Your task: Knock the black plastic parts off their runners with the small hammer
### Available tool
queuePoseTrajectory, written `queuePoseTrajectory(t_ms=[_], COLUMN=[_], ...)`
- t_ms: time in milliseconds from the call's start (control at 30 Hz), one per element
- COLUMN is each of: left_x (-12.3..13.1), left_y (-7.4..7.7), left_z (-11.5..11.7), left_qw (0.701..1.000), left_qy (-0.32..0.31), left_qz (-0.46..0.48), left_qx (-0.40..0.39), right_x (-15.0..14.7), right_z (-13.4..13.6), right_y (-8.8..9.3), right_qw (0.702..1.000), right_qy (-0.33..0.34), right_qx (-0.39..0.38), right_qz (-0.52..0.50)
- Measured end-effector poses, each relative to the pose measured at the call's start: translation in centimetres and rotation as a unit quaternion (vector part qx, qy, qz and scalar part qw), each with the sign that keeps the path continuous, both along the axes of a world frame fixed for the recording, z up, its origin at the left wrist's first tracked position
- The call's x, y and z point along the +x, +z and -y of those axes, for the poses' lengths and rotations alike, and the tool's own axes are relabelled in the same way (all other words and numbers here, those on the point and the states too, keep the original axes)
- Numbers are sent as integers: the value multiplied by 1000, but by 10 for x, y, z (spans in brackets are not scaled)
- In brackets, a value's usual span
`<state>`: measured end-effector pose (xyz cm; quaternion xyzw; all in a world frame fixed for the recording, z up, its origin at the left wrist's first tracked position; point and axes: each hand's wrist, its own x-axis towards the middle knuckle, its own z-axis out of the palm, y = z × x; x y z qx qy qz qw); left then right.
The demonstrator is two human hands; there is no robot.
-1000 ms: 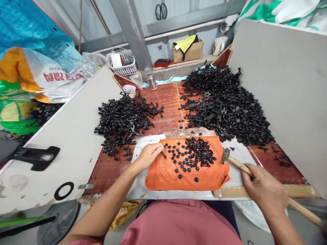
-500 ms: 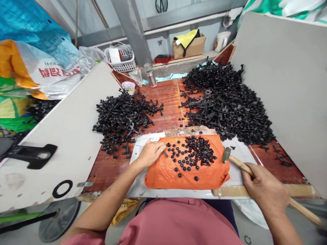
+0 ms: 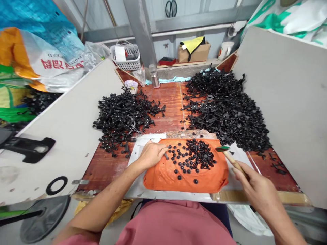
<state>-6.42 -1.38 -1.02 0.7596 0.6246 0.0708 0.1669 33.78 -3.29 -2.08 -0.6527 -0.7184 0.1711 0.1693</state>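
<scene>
My right hand (image 3: 257, 180) is closed around the wooden handle of a hammer (image 3: 236, 165). The hammer's head, with a green patch, is over the right side of an orange cloth-covered pad (image 3: 163, 180). At the pad's upper left, my left hand (image 3: 153, 153) has its fingers pinched on a small black plastic part (image 3: 166, 156), partly hidden by the fingertips. Round black caps (image 3: 182, 163) lie scattered across the pad, and a denser heap of black plastic pieces (image 3: 201, 153) sits at its upper right.
Big piles of black plastic parts stand on the left (image 3: 122, 115) and right (image 3: 227, 105) of the wooden table (image 3: 170, 92). Grey boards flank both sides. Behind are a glass-topped bottle (image 3: 154, 77), a white basket (image 3: 126, 61), a cardboard box (image 3: 195, 52) and a mug (image 3: 225, 50).
The hammer has swung so its head turned sideways and moved slightly up and left, with my right hand tilting along. My left hand stays at the same corner. The camera view has shifted slightly.
</scene>
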Motion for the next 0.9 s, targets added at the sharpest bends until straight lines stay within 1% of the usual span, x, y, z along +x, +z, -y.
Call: queuePoseTrajectory(t_ms=[67,100,133,167,233,333,433,500,600,633,733,767,900], left_x=[0,-1,-1,-1,-1,0,1,2,3,3,4,4,4], left_y=[1,1,2,2,1,-2,-2,0,4,4,4,4,3], left_z=[0,0,0,-1,-2,-3,-3,-3,-3,-3,-3,-3,-2], left_qw=[1000,1000,1000,999,999,1000,1000,999,999,999,999,999,998], left_qy=[9,12,15,18,20,18,19,24,30,31,33,34,44], left_qz=[7,14,20,25,24,14,17,20,19,18,23,27,34], left_qx=[-8,-14,-19,-21,-18,-1,1,-6,-18,-20,-24,-24,-30], right_x=[-28,-44,-60,-75,-100,-125,-138,-144,-149,-150,-152,-153,-157], right_z=[-4,-5,-7,-10,-15,-22,-26,-29,-31,-31,-31,-31,-33], right_y=[15,21,26,29,34,36,35,32,29,29,31,32,32], right_qw=[995,992,986,982,980,980,975,972,967,966,968,967,957], right_qy=[71,96,129,149,171,192,209,213,229,231,218,216,232], right_qx=[-33,-36,-48,-47,-34,3,59,94,89,88,117,121,85], right_qz=[-55,-79,-98,-108,-95,-55,-50,-24,71,83,50,54,153])
